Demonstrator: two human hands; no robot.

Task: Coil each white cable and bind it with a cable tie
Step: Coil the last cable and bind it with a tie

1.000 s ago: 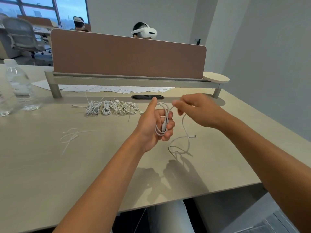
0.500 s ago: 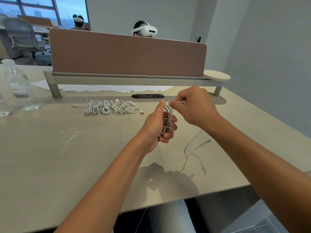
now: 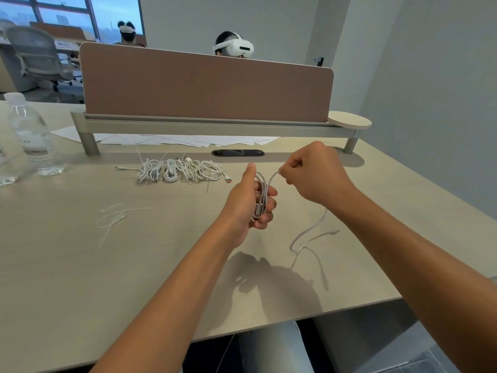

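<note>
Barely shifted in half a second, the left hand (image 3: 248,201) grips the coiled white cable (image 3: 263,196) beside the bundled cables (image 3: 183,170) while the right hand (image 3: 313,175) pinches its strand; a loosened grip could spill the loops.

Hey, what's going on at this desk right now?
A person is coiling a white cable. The left hand grips the loops, while the right hand pinches the free length and feeds it in; the tail trails on the table. A row of coiled cables lies near the divider, and loose cable ties lie to the left.
</note>
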